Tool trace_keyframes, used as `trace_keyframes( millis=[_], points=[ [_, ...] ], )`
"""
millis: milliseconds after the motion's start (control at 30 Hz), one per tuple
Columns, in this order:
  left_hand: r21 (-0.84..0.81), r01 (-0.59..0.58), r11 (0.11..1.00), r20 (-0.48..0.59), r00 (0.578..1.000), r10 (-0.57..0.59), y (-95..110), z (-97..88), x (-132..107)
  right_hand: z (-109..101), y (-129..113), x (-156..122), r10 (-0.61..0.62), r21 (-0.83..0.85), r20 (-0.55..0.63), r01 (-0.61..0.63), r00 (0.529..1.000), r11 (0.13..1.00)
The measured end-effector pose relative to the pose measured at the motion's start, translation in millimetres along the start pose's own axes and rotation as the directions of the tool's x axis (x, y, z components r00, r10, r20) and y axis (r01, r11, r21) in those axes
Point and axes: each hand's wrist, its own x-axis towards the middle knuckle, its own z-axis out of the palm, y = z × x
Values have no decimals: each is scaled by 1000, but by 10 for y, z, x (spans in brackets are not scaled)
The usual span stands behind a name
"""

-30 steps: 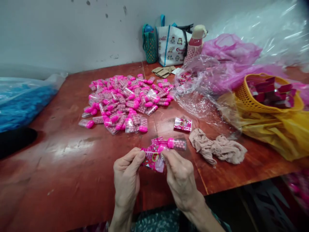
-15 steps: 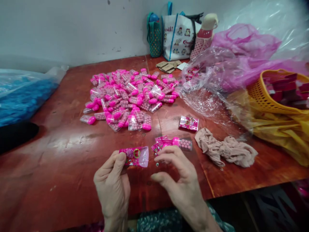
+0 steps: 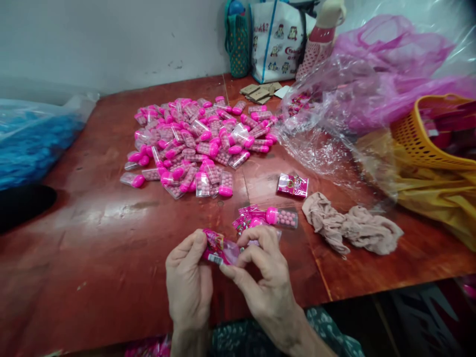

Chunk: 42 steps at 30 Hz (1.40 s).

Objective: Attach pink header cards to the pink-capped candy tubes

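Note:
My left hand (image 3: 190, 280) pinches a small pink printed plastic wrapper (image 3: 217, 248) between thumb and fingers. A barcode shows on its lower side, and its clear end points right. My right hand (image 3: 266, 277) has its thumb and curled fingertips on that clear end, partly covering it. Just beyond the right hand lie pink printed wrappers (image 3: 248, 216) and a clear bottle of pink balls (image 3: 285, 218) with a pink cap. Farther back is a heap of similar candy bottles (image 3: 197, 144).
A folded pink packet (image 3: 292, 185) and a crumpled beige cloth (image 3: 351, 228) lie to the right. Behind them are clear plastic film (image 3: 316, 134) and a yellow basket (image 3: 418, 131). A bag of blue items (image 3: 33, 144) sits at left; a white tote bag (image 3: 277, 44) stands by the wall.
My right hand has come left to the wrapper's clear end and closed on it. My left hand has shifted right, and the wrapper has tilted, showing its barcode.

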Motion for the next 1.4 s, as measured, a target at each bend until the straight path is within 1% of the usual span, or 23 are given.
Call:
trace_keyframes(
  millis=[33,67,133,167,200,267,333,400,433,467,533,600,667,700,767,833,867,900,967,1067,1233,1333,1400],
  points=[
    [-2,-30,1000,-49,998,30,24,-33,67,-66,-1,-11,31,27,29,-31,999,999],
    [-16,-82,997,-124,989,79,52,-70,135,-139,7,-21,60,50,51,-63,997,997],
    [-38,-167,985,-205,966,156,107,-135,251,-273,65,-36,117,37,53,-119,992,992],
    [-46,-185,982,-204,964,172,127,-156,287,-320,115,-41,128,-11,10,-128,992,992],
    [-50,-187,981,-178,968,175,138,-165,305,-347,177,-45,130,-86,-29,-132,991,987],
    [-54,-173,983,-113,980,167,130,-149,297,-337,324,-52,123,-293,-83,-142,989,945],
    [-44,-150,988,-72,987,146,94,-108,254,-269,469,-62,99,-523,-92,-133,991,842],
    [-18,-116,993,-52,992,115,53,-68,208,-190,580,-77,97,-689,-71,-119,993,714],
    [-5,-96,995,-41,995,96,36,-54,190,-159,617,-83,109,-736,-61,-118,992,666],
    [7,-74,997,-26,997,74,23,-45,178,-139,641,-88,127,-763,-52,-121,991,635],
    [18,-40,999,-2,999,40,9,-42,167,-129,655,-90,157,-771,-53,-140,986,621],
    [20,-20,1000,1,1000,20,2,-46,171,-155,635,-80,181,-735,-58,-165,982,658],
    [27,-4,1000,-7,1000,4,-7,-46,180,-205,590,-62,227,-643,-59,-210,972,736],
    [30,2,1000,-12,1000,-2,-14,-42,182,-235,557,-50,275,-570,-56,-257,960,780],
    [37,20,999,-7,1000,-20,-33,-26,179,-298,472,-23,413,-390,-30,-391,910,833],
    [41,35,999,23,999,-36,-53,-4,166,-354,371,4,530,-223,26,-512,847,829],
    [42,36,998,39,999,-38,-63,8,157,-374,321,15,556,-157,54,-543,829,825],
    [44,33,998,53,998,-36,-71,19,148,-387,277,24,568,-100,73,-560,820,822],
    [49,23,999,71,997,-26,-83,38,129,-387,213,30,570,-6,90,-572,817,820],
    [58,19,998,96,995,-24,-94,63,100,-332,181,20,567,72,99,-575,818,815],
    [71,40,997,154,987,-51,-132,104,67,-247,202,12,562,74,111,-571,819,818],
    [61,56,997,197,978,-67,-159,120,67,-270,215,31,560,74,150,-574,815,815],
    [70,66,995,224,971,-80,-166,129,67,-303,224,50,550,99,197,-575,812,812]
  ],
)
